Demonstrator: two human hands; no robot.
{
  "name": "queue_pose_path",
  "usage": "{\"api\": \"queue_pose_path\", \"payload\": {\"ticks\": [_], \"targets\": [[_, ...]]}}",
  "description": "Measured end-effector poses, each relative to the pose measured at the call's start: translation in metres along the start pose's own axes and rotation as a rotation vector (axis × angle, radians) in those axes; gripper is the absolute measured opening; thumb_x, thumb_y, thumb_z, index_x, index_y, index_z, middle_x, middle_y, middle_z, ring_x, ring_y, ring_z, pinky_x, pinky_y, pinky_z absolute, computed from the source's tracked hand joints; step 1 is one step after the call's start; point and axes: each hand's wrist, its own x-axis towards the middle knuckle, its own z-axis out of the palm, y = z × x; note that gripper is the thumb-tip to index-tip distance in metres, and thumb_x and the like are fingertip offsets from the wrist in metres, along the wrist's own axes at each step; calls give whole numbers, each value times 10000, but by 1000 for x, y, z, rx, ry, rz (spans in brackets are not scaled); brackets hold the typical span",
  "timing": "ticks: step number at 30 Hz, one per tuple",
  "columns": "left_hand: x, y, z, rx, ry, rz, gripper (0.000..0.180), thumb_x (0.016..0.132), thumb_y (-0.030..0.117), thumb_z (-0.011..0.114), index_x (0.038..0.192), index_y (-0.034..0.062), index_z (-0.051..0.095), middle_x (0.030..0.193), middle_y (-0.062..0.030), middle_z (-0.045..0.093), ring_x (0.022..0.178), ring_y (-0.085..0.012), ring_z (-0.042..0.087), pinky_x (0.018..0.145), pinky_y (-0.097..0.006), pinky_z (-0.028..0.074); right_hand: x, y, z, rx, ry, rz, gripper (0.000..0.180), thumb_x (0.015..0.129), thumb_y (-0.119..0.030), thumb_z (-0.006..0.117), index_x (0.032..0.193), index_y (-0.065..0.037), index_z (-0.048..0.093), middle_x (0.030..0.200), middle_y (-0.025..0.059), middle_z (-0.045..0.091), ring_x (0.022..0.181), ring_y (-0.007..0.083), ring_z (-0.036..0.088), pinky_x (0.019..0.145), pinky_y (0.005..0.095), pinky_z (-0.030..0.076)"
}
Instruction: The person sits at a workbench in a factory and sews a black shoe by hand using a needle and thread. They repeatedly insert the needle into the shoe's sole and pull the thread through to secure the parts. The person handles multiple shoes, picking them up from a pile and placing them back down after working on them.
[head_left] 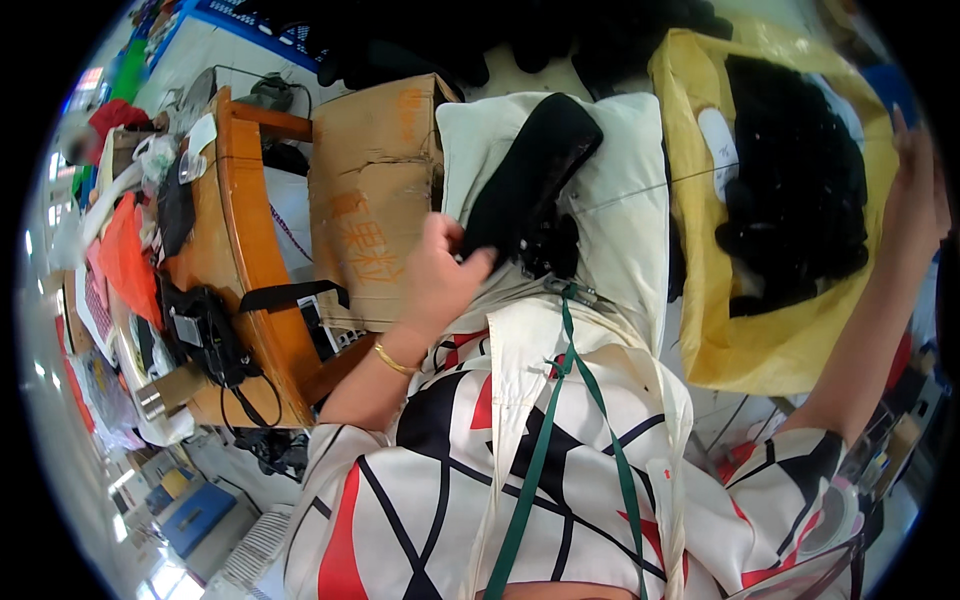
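Note:
A long black fabric piece (535, 170), shaped somewhat like a shoe upper, lies slanted on a pale cushion (630, 130) across my lap. My left hand (448, 272) is closed on its near end, thumb and fingers curled round the edge. A thin dark thread (640, 189) stretches taut from beside the piece toward the right. Far out at the right, my right hand (915, 165) is raised, its fingers drawn together at the thread's far end; the picture's rim partly hides it. Beside the piece sits a shiny black bunched part (548, 248). A small metal tool (572, 290) hangs on a green cord (545, 440).
To the right stands a yellow bag (700, 345) holding several black pieces (800, 190) and a white oval item (718, 152). A cardboard box (365, 200) and a wooden chair (235, 240) with a black bag (210, 335) are at left. Dark pieces (420, 40) lie beyond.

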Motion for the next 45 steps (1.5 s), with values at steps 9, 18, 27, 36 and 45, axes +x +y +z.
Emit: {"api": "queue_pose_path", "payload": {"ticks": [9, 18, 27, 36, 45], "targets": [[134, 44, -128, -66, -426, 322, 265, 920, 146, 638, 1135, -8, 659, 1023, -69, 695, 929, -154, 636, 862, -263, 494, -47, -12, -20, 1, -16, 152, 147, 1000, -135, 571, 963, 4, 600, 810, 48, 581, 794, 97, 558, 1093, 355, 406], [164, -14, -19, 92, 36, 419, 214, 919, 206, 647, 1025, 21, 666, 996, -125, 671, 947, -255, 629, 843, -334, 488, -120, 31, 44, -82, 40, 472, 101, 995, -79, 563, 1079, -24, 552, 753, -14, 544, 662, 37, 509, 630, 180, 416], [98, -5, -34, 2, -122, 29, 374, 898, 367, 698, 799, 27, 578, 717, -132, 625, 646, -293, 605, 589, -367, 473, -178, 47, 166, -8, -575, 546, 163, 939, -13, 587, 1102, -20, 591, 959, 3, 567, 879, 98, 577, 811, 232, 475], [83, -8, -15, 38, 31, 322, 246, 807, 152, 762, 862, 40, 550, 782, -110, 602, 693, -285, 581, 607, -359, 471, -169, -27, 295, 131, -977, 113, 307, 810, -83, 730, 1096, -28, 634, 935, 130, 592, 868, 302, 595, 762, 374, 494], [77, -24, 0, -87, 159, 459, 270, 741, 3, 763, 857, 65, 527, 848, -83, 628, 735, -290, 576, 623, -371, 471, -183, -23, 300, 102, -960, 1, 244, 779, -31, 727, 1013, -49, 660, 799, 106, 541, 758, 304, 553, 655, 392, 466]]}}
